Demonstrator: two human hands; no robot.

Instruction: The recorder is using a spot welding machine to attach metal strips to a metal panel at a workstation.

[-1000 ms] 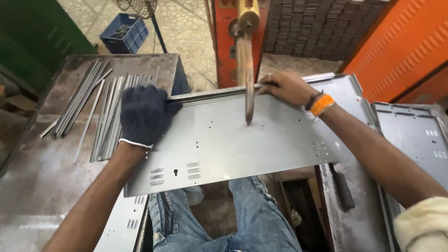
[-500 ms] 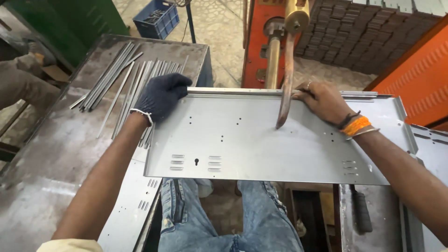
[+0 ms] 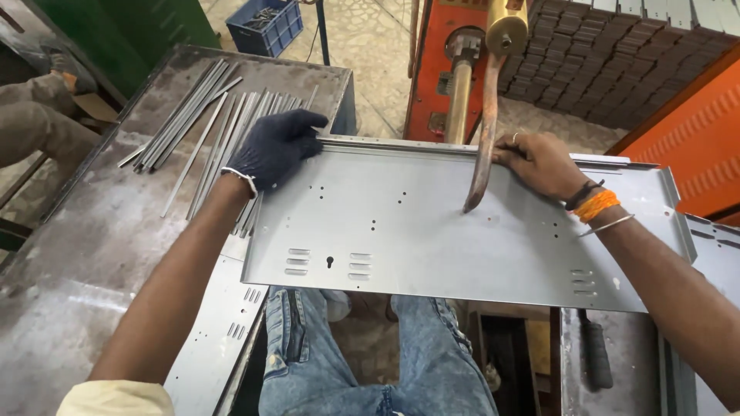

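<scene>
From the head view, a grey sheet-metal panel [image 3: 462, 223] lies flat across the person's lap, above the blue jeans [image 3: 370, 354], its far edge folded up into a lip. The curved copper electrode arm [image 3: 484, 131] of the orange spot welder [image 3: 439, 69] comes down with its tip on the panel, just inside that far lip. Left of the arm, the left hand [image 3: 274, 146], in a dark knit glove, presses on the panel's far left corner, fingers curled over the lip. Right of the arm, the bare right hand [image 3: 539, 162] pinches the same lip, fingers closed on it. Beyond the panel's left end, thin metal strips [image 3: 200, 123] lie loose on the steel table [image 3: 92, 254], and a blue crate [image 3: 266, 23] stands on the floor further off. The panel looks thin, stiff and light, likely sharp-edged and smooth; the folded far lip seems the safest place to grip.
</scene>
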